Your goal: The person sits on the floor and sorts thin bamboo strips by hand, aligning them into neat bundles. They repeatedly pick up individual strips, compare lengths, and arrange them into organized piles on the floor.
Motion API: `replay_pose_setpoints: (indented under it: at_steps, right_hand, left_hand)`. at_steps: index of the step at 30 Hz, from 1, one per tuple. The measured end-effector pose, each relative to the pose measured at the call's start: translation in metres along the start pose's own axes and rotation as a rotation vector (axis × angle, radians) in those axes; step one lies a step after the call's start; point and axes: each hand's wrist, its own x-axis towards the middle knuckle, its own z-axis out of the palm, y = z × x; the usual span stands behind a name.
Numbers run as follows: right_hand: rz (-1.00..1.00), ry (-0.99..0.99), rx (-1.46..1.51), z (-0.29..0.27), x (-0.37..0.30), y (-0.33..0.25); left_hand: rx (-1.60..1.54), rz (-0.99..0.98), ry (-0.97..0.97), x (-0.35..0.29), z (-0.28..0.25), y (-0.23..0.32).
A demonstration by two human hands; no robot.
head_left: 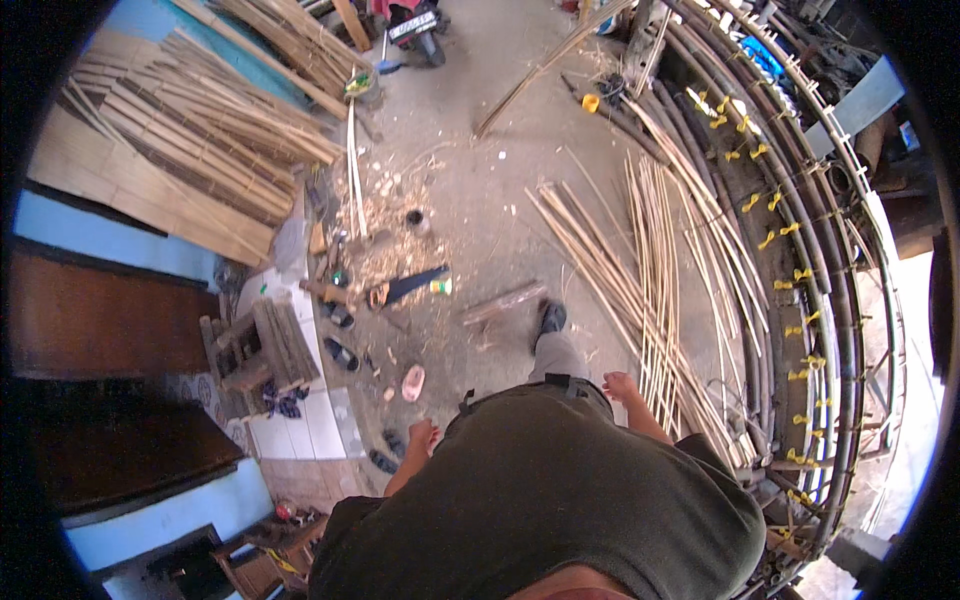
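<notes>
My left hand (pixel 424 436) hangs beside my hip with its fingers curled in, and nothing shows in it. Out past my other hip is my right hand (pixel 619 387), also loosely closed with nothing visible in it. The long thin bamboo strips (pixel 655 265) on the floor lie nearest to that hand, apart from it. One dark shoe (pixel 550 316) of mine is forward on the concrete, beside a short flat pale piece (pixel 505 302). Farther left lies a handsaw (pixel 412 286) with a dark blade, near wood shavings (pixel 385 215).
Split bamboo slats (pixel 190 140) lean along the left wall. A small wooden stool (pixel 262 345) stands on white tiles, with sandals (pixel 341 354) near the tile edge. Bamboo poles with yellow ties (pixel 790 230) line the right side. A motorbike (pixel 415 30) is parked ahead.
</notes>
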Motion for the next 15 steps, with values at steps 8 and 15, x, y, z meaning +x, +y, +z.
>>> replay_pose_setpoints:
  at_steps: [8,15]
  right_hand:
    - [-0.544,0.262,-0.395,-0.149,0.103,-0.178]
    - [-0.316,0.29,-0.012,-0.237,0.174,-0.248]
  left_hand:
    - [0.025,0.442,0.109,-0.007,0.136,0.255]
    - [0.17,0.562,0.135,-0.063,0.251,0.417]
